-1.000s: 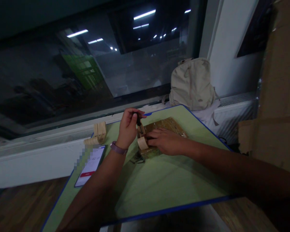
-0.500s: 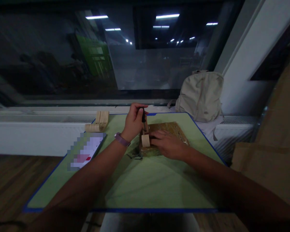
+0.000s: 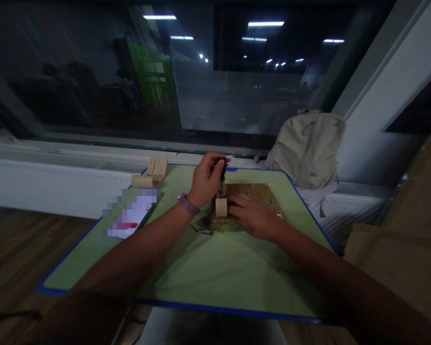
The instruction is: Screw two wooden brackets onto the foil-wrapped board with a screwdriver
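My left hand (image 3: 208, 179) is closed around a small dark-handled tool (image 3: 223, 170) held upright over a small wooden piece (image 3: 221, 205) with a round end. My right hand (image 3: 253, 215) lies flat with its fingers pressed against that wooden piece, resting on a brown plastic-wrapped board (image 3: 258, 194). Both sit on a green mat with a blue border (image 3: 215, 268). A few small dark parts (image 3: 202, 226) lie on the mat just left of the board.
A second wooden assembly (image 3: 151, 174) lies at the mat's far left corner. A phone (image 3: 132, 219) rests on the mat's left side. A beige backpack (image 3: 307, 148) leans on the sill at the right. Cardboard (image 3: 398, 249) stands at the far right. A dark window is behind.
The view has swung and levelled, shifting things rightward in frame. My left hand has lowered the tool a little closer to the wooden piece. My right hand stays on the board.
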Demonstrator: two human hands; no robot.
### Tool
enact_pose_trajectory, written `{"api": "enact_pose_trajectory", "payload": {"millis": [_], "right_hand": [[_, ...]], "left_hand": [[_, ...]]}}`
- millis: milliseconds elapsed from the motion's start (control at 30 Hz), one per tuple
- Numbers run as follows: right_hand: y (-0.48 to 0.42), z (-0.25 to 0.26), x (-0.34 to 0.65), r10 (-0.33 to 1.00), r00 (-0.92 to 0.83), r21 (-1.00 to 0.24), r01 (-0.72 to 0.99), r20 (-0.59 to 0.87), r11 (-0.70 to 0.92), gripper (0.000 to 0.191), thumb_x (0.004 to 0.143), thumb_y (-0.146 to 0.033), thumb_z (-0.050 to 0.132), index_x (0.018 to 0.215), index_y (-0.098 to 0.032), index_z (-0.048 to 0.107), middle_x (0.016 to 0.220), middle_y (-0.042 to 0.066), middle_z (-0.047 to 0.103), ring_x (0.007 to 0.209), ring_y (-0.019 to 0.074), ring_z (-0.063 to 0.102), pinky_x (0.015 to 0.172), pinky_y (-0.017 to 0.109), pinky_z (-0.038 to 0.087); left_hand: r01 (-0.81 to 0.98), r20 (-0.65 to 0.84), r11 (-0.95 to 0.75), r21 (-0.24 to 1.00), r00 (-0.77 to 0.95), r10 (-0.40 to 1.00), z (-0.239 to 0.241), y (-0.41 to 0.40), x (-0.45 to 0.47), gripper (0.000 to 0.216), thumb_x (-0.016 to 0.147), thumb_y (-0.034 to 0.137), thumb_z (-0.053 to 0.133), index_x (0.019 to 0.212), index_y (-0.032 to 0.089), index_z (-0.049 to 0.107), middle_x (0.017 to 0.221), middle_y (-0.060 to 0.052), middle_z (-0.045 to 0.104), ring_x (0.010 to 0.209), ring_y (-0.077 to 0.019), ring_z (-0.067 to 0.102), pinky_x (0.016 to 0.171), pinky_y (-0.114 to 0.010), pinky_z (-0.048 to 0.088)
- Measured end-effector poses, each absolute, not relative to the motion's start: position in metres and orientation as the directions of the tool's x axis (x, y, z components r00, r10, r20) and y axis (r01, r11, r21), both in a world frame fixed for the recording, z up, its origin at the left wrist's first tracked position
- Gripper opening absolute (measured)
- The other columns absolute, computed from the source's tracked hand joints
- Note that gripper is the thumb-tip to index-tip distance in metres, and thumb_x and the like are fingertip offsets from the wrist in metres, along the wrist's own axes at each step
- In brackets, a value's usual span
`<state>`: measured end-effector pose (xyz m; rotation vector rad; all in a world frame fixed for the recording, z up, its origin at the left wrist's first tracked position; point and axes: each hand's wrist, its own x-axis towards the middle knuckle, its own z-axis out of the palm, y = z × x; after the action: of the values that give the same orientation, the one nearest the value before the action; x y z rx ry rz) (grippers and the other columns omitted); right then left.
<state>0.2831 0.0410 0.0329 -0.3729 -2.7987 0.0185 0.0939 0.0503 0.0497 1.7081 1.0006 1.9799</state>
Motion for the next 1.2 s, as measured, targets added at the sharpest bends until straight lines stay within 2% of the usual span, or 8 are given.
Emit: {"api": "enact_pose_trajectory", "payload": {"millis": [133,233,400,600,800,1033,1200], "right_hand": [[0.041,0.033,0.283,0.258,-0.914,-0.036,0.26,0.313,0.965,0.039,0.085,-0.002,0.052,0.117,-0.019,0.066,0.125,0.012,0.062,0.111,0.0259,0.054,0.097,0.044,0.045],[0.041,0.032,0.284,0.257,-0.916,-0.027,0.262,0.309,0.965,0.037,0.086,-0.004,0.052,0.117,-0.019,0.066,0.125,0.012,0.062,0.112,0.0261,0.054,0.097,0.044,0.045],[0.043,0.029,0.284,0.249,-0.918,-0.022,0.255,0.308,0.967,0.037,0.089,-0.006,0.049,0.119,-0.019,0.066,0.129,0.012,0.06,0.112,0.0266,0.053,0.096,0.045,0.044],[0.044,0.03,0.283,0.253,-0.919,-0.028,0.256,0.302,0.966,0.038,0.088,-0.006,0.05,0.121,-0.02,0.065,0.129,0.012,0.06,0.11,0.026,0.053,0.095,0.044,0.044],[0.042,0.03,0.282,0.25,-0.914,-0.019,0.258,0.32,0.966,0.038,0.087,-0.006,0.055,0.121,-0.019,0.065,0.129,0.012,0.062,0.112,0.0257,0.055,0.097,0.042,0.044],[0.041,0.029,0.281,0.247,-0.905,-0.006,0.261,0.346,0.965,0.039,0.085,-0.007,0.058,0.122,-0.019,0.065,0.128,0.011,0.062,0.113,0.0261,0.055,0.095,0.043,0.045],[0.043,0.027,0.28,0.251,-0.901,-0.002,0.267,0.355,0.964,0.037,0.088,-0.011,0.059,0.123,-0.021,0.065,0.131,0.01,0.062,0.114,0.0258,0.055,0.096,0.042,0.045]], "left_hand": [[0.258,0.748,-0.703,0.663,-0.269,0.606,0.049,0.052,0.091,0.019,0.081,0.032,0.074,0.09,0.021,0.062,0.093,-0.002,0.064,0.087,-0.0148,0.063,0.074,-0.026,0.054],[0.294,0.752,-0.692,0.659,-0.281,0.597,0.048,0.055,0.087,0.014,0.084,0.031,0.071,0.091,0.021,0.064,0.093,-0.002,0.064,0.089,-0.0154,0.063,0.077,-0.028,0.053],[0.209,0.719,-0.688,0.695,-0.212,0.662,0.049,0.052,0.088,0.019,0.094,0.04,0.06,0.102,0.023,0.061,0.093,-0.003,0.068,0.084,-0.015,0.065,0.076,-0.029,0.053],[0.316,0.78,-0.714,0.625,-0.226,0.583,0.055,0.049,0.088,0.02,0.08,0.035,0.076,0.084,0.021,0.063,0.091,-0.002,0.06,0.087,-0.0145,0.06,0.07,-0.024,0.051],[0.274,0.735,-0.683,0.677,-0.201,0.648,0.05,0.05,0.086,0.022,0.093,0.043,0.061,0.099,0.022,0.061,0.092,-0.003,0.067,0.084,-0.0145,0.065,0.073,-0.027,0.052],[0.356,0.786,-0.702,0.617,-0.25,0.565,0.052,0.048,0.087,0.026,0.084,0.044,0.072,0.089,0.021,0.059,0.085,0.0,0.061,0.077,-0.0126,0.06,0.066,-0.024,0.05],[0.357,0.762,-0.679,0.642,-0.192,0.619,0.052,0.049,0.083,0.027,0.093,0.047,0.06,0.1,0.021,0.06,0.087,-0.001,0.065,0.076,-0.0127,0.064,0.069,-0.025,0.052]]}}
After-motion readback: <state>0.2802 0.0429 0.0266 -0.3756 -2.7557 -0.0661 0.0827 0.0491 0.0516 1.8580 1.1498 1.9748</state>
